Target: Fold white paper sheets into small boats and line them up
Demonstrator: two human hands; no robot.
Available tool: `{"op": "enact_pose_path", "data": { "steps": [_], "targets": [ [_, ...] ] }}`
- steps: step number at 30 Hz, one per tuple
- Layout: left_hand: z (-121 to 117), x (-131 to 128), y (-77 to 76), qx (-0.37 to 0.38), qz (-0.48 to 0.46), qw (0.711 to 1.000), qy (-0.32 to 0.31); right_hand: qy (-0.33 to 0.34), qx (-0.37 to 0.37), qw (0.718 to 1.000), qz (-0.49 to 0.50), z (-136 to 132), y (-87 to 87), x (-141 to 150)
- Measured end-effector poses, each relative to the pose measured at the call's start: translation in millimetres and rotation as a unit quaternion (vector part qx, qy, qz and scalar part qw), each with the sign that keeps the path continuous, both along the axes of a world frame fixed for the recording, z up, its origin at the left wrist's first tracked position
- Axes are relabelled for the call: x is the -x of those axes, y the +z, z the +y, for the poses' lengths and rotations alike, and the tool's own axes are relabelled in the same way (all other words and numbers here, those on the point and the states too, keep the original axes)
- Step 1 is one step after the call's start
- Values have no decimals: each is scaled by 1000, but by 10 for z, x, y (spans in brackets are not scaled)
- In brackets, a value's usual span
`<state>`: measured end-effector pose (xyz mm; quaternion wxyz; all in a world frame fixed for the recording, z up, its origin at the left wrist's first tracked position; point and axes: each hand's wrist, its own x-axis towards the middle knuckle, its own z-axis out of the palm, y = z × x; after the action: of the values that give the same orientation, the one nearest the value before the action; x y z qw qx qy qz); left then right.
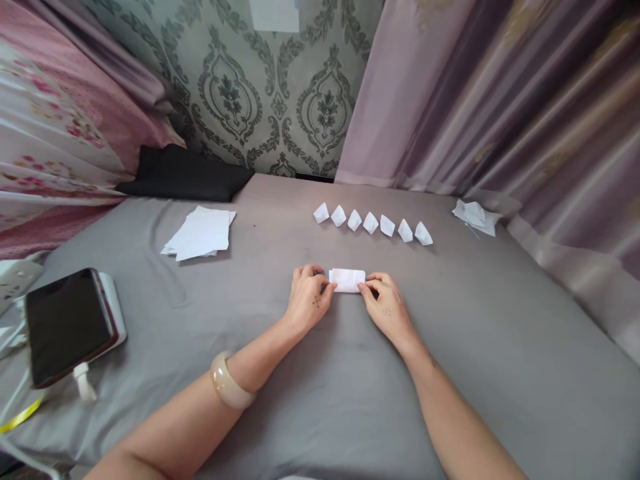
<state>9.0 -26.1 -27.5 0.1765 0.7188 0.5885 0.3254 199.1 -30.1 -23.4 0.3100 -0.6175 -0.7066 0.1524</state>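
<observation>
A small folded sheet of white paper [347, 281] lies between my two hands on the grey cloth. My left hand [309, 295] pinches its left end between thumb and fingers. At the right end, the thumb and fingers of my right hand [387, 303] are closed on the paper too. Beyond my hands stands a row of several small folded white paper shapes [371, 223], each with pointed tips. A stack of loose white paper sheets [203, 232] rests to the left.
Far right are crumpled white papers [477, 217] near the curtain [450, 93]. On the left lie a dark-screened tablet [70, 327] on a white device, white cables and a power strip [17, 283]. A black cloth [187, 173] sits at the back left by the patterned wall [280, 87].
</observation>
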Motion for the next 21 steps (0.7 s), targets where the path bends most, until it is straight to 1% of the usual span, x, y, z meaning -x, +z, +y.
{"op": "enact_pose_path", "data": {
  "steps": [5,12,21],
  "targets": [
    [32,-26,3,6,10,1000,9,-17,6,1000,-9,10,25,42],
    [44,-50,50,47,-4,998,35,-22,26,999,-20,54,19,34],
    [60,-64,65,57,-3,998,35,-38,67,996,-38,85,78,68]
  ]
}}
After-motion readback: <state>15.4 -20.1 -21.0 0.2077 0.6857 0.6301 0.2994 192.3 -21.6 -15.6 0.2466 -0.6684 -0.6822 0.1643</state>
